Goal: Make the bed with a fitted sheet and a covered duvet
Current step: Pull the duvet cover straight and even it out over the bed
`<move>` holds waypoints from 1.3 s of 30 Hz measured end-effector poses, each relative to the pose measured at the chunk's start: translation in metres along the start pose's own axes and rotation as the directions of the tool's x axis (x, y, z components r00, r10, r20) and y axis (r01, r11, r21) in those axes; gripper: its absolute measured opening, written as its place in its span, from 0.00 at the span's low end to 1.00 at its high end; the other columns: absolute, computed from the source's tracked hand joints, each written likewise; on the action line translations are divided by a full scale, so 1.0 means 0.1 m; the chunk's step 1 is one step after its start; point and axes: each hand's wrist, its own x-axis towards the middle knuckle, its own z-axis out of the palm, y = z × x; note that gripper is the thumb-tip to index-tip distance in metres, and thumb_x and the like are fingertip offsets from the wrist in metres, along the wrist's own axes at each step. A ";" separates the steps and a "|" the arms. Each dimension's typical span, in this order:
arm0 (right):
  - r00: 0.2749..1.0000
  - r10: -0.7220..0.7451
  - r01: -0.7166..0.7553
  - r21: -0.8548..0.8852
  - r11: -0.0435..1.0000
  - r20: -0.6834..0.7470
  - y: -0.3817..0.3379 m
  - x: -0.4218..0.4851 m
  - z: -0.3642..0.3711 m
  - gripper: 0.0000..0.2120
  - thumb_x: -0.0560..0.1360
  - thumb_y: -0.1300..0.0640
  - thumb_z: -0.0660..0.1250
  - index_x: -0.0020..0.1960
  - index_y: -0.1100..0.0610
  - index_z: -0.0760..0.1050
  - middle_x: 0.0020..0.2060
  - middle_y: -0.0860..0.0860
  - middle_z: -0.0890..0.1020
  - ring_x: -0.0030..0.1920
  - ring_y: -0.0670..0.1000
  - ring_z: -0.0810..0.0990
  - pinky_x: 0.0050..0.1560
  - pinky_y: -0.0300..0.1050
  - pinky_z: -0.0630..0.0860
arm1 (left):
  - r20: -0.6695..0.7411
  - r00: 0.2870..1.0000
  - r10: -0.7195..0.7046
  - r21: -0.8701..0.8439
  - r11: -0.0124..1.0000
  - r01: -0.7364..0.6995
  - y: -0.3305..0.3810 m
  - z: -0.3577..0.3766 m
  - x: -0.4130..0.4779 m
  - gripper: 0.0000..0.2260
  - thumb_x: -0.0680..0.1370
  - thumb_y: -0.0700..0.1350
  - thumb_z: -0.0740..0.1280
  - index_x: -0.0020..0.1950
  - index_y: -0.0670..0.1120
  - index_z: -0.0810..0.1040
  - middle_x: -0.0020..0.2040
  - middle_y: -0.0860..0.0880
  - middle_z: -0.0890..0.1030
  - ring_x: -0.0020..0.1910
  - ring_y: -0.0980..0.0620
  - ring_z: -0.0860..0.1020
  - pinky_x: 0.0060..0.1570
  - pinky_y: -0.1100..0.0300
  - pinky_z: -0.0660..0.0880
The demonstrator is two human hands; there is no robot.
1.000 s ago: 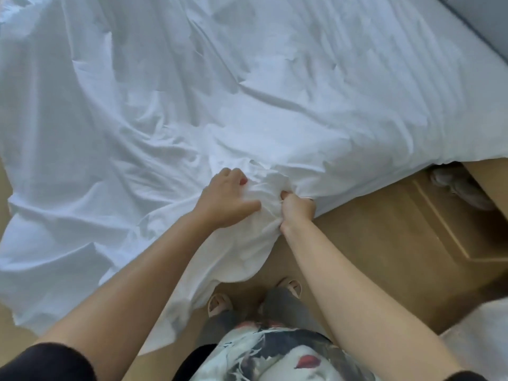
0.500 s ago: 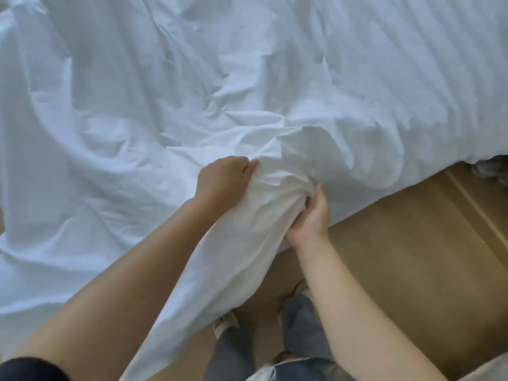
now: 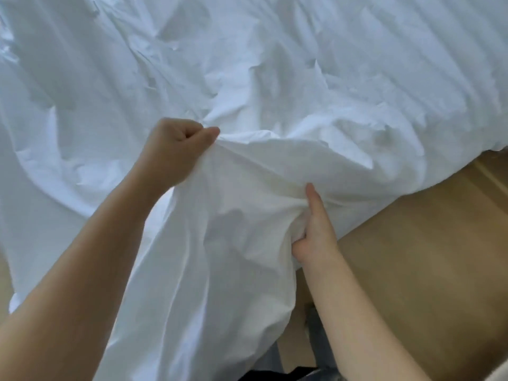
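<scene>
A large white sheet point(image 3: 275, 78) lies crumpled over the bed and fills most of the view. Its near edge is lifted into a raised fold that hangs down toward my body. My left hand point(image 3: 176, 147) grips the top of that fold in a fist, thumb pressed on the cloth. My right hand point(image 3: 313, 229) holds the fold lower on its right side, with the thumb stretched up along the fabric and the fingers tucked under it. The mattress beneath is hidden by the sheet.
Light wooden floor point(image 3: 426, 243) shows at the right, beside the bed's edge. My legs in grey trousers point(image 3: 316, 361) stand close to the bed at the bottom of the view.
Both hands have raised the bunched edge of the sheet higher and moved apart, the left up and away over the bed. The fold between them has widened. The view has shifted closer.
</scene>
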 end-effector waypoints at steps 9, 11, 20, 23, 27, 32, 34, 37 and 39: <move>0.947 -0.223 0.217 -0.052 0.975 -0.230 0.15 -0.02 0.26 0.25 0.70 0.51 0.73 0.64 0.57 0.72 0.55 0.56 0.81 0.53 0.58 0.81 0.56 0.59 0.76 | 0.198 0.944 -0.264 0.720 0.693 0.043 -0.82 0.46 0.66 0.17 0.81 0.52 0.57 0.56 0.40 0.75 0.56 0.39 0.77 0.56 0.38 0.75 0.49 0.52 0.70; 0.924 -0.283 0.271 -0.083 0.959 -0.257 0.19 -0.01 0.26 0.22 0.70 0.55 0.73 0.62 0.57 0.75 0.52 0.55 0.83 0.50 0.56 0.82 0.54 0.56 0.78 | 0.302 0.938 -0.172 0.529 0.849 -0.015 -0.66 0.75 0.73 0.20 0.81 0.54 0.56 0.54 0.37 0.73 0.50 0.37 0.77 0.52 0.37 0.74 0.48 0.50 0.70; 0.906 -0.367 0.339 -0.157 0.928 -0.212 0.13 -0.09 0.22 0.17 0.70 0.50 0.72 0.58 0.52 0.77 0.49 0.50 0.84 0.50 0.53 0.83 0.52 0.54 0.79 | 0.600 0.796 0.077 0.143 0.969 -0.201 0.08 1.28 0.73 0.19 0.78 0.50 0.61 0.29 0.47 0.62 0.28 0.52 0.68 0.32 0.49 0.72 0.31 0.61 0.63; 0.902 -0.366 0.340 -0.146 0.929 -0.230 0.10 -0.12 0.25 0.18 0.70 0.49 0.72 0.58 0.52 0.77 0.50 0.51 0.84 0.50 0.54 0.83 0.51 0.52 0.79 | 0.541 0.807 0.235 0.068 0.945 -0.321 0.31 1.18 0.73 0.20 0.81 0.50 0.57 0.31 0.46 0.59 0.28 0.51 0.65 0.28 0.54 0.63 0.27 0.64 0.61; 0.896 -0.372 0.343 -0.154 0.927 -0.241 0.08 -0.16 0.29 0.15 0.71 0.50 0.72 0.56 0.51 0.77 0.49 0.51 0.84 0.51 0.55 0.83 0.56 0.57 0.77 | 0.472 0.835 0.283 -0.164 0.959 -0.232 0.74 0.98 0.73 0.20 0.82 0.48 0.56 0.32 0.47 0.56 0.27 0.52 0.59 0.26 0.54 0.58 0.25 0.62 0.56; 0.886 -0.377 0.339 -0.180 0.924 -0.268 0.01 -0.20 0.32 0.23 0.69 0.48 0.73 0.61 0.50 0.72 0.56 0.50 0.79 0.58 0.56 0.78 0.62 0.60 0.72 | 0.374 0.926 0.059 -0.666 0.712 0.224 1.08 0.56 0.89 0.19 0.79 0.48 0.62 0.28 0.47 0.70 0.22 0.53 0.69 0.22 0.52 0.69 0.27 0.65 0.67; 0.882 -0.372 0.323 -0.203 0.924 -0.288 -0.03 -0.18 0.32 0.22 0.69 0.48 0.73 0.60 0.49 0.72 0.57 0.51 0.78 0.60 0.57 0.76 0.64 0.60 0.70 | 0.313 0.947 -0.069 -0.841 0.443 0.310 1.01 0.35 1.13 0.23 0.79 0.46 0.63 0.23 0.45 0.77 0.21 0.52 0.74 0.22 0.54 0.75 0.26 0.64 0.72; 0.865 -0.379 0.310 -0.244 0.919 -0.328 -0.06 -0.14 0.32 0.12 0.69 0.46 0.72 0.48 0.44 0.72 0.52 0.47 0.78 0.57 0.54 0.76 0.64 0.58 0.70 | 0.058 0.943 -0.328 -0.766 0.591 0.253 0.55 0.34 1.58 0.21 0.80 0.46 0.60 0.27 0.44 0.73 0.28 0.49 0.72 0.30 0.50 0.74 0.33 0.57 0.73; 0.852 -0.391 0.307 -0.272 0.912 -0.348 -0.05 -0.12 0.30 0.14 0.68 0.46 0.72 0.51 0.45 0.73 0.52 0.47 0.79 0.56 0.54 0.77 0.63 0.57 0.71 | -0.077 0.956 -0.282 -0.197 0.945 0.263 0.10 0.51 1.63 0.19 0.82 0.47 0.54 0.32 0.43 0.66 0.33 0.44 0.70 0.38 0.46 0.71 0.39 0.56 0.63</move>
